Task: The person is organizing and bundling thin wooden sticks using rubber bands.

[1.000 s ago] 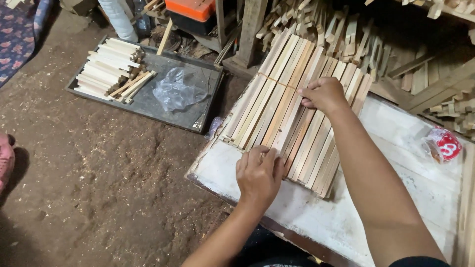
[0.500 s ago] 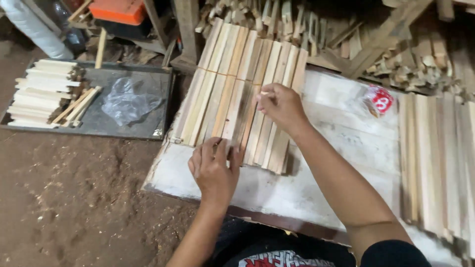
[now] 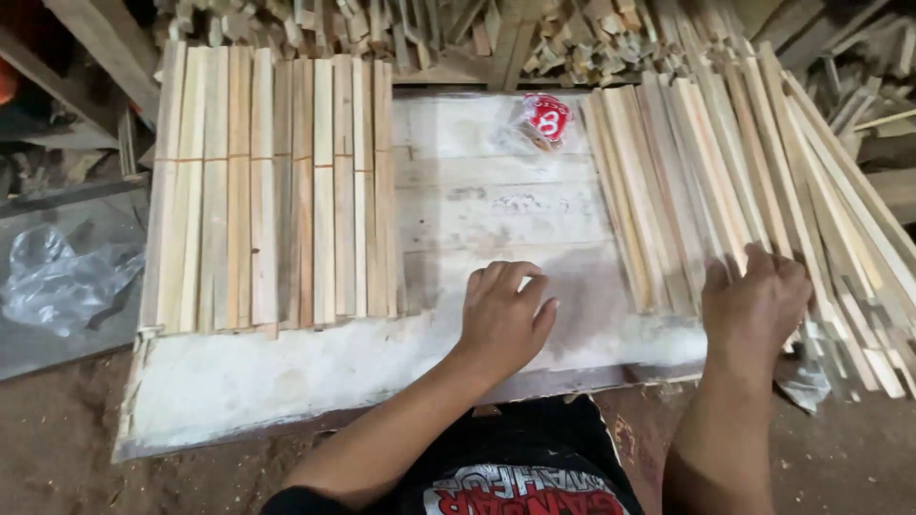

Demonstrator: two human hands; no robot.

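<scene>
Left hand (image 3: 504,319), fingers loosely curled and grasping nothing, rests on the whitewashed wooden board (image 3: 496,200). Right hand (image 3: 757,303) lies flat, unclenched, upon the loose pale wooden slats (image 3: 687,181) at right, steadying them. Aligned slat row (image 3: 272,191) lies far left.

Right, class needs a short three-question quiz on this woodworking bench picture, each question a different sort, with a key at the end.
1. True or false: the right hand rests on the loose pile of wooden slats at the right of the white board.
2. Multiple choice: the left hand lies on A) the neat row of slats, B) a bare part of the white board, C) the clear plastic bag.
3. Fill in: the small packet near the board's far edge has a ___ label.

Key: 1 true. 2 B. 3 red.
</scene>
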